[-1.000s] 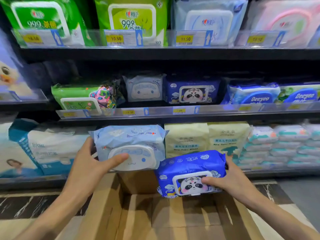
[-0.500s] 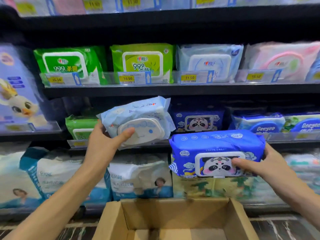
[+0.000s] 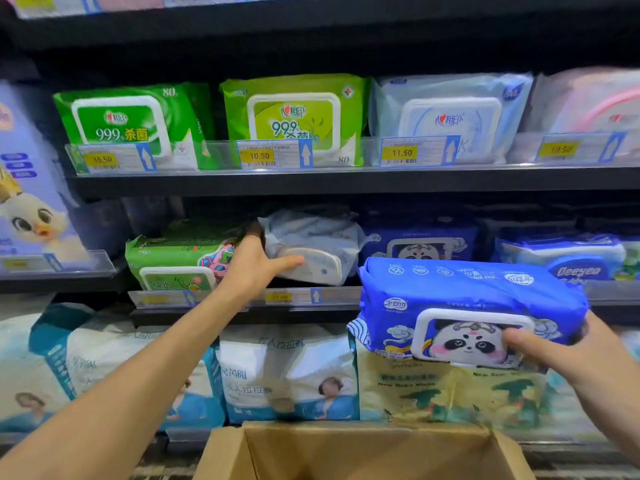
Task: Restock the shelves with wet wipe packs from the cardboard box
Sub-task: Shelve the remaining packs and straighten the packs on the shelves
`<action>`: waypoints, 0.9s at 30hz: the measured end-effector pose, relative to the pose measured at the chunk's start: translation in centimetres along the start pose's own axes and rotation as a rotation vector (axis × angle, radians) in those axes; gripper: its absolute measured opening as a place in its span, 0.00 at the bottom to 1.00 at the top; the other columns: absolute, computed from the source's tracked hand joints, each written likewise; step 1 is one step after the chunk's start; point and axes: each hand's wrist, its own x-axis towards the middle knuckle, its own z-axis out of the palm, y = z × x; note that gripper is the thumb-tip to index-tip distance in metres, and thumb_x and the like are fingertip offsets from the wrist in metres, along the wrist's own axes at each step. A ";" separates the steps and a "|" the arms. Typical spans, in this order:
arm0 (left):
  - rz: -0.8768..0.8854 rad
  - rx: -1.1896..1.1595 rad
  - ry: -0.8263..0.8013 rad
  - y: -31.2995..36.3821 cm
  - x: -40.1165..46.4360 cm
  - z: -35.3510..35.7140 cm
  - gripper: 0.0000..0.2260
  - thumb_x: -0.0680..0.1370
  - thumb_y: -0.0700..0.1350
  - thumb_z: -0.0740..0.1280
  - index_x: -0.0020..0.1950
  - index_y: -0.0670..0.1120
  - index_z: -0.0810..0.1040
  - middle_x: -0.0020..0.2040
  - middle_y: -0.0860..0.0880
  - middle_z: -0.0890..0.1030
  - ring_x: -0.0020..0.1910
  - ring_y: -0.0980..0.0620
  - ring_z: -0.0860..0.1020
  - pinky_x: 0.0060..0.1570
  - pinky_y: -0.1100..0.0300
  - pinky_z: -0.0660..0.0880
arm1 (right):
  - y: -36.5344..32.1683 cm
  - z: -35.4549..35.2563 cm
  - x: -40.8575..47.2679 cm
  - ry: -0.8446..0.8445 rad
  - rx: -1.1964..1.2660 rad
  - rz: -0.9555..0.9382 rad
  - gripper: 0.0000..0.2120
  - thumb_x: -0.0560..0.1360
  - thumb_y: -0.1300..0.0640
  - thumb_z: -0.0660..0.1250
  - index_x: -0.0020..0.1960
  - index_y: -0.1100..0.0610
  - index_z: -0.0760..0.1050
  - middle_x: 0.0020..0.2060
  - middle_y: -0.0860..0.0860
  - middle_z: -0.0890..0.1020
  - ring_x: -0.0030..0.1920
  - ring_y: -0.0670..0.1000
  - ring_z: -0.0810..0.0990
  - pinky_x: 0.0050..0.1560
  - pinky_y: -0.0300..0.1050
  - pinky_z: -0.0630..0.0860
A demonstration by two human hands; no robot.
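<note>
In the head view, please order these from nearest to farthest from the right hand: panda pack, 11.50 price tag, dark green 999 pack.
From the right hand:
1. Panda pack, in its grip.
2. 11.50 price tag, above, upper shelf.
3. Dark green 999 pack, far left.

Both forearms are bare up to the frame edges, with no sleeve showing. The left hand (image 3: 254,268), at mid-frame, wears no glove, ring or watch. The right hand (image 3: 568,358), at the lower right, is likewise bare, its wrist unadorned.
</note>
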 end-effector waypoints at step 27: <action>0.371 0.387 -0.012 1.1 -11.0 3.9 0.25 0.81 0.53 0.64 0.78 0.54 0.63 0.74 0.59 0.66 0.74 0.59 0.65 0.69 0.68 0.59 | -3.8 2.5 8.4 -0.028 -0.014 -0.383 0.45 0.61 0.49 0.85 0.73 0.48 0.67 0.67 0.52 0.78 0.68 0.46 0.78 0.72 0.50 0.73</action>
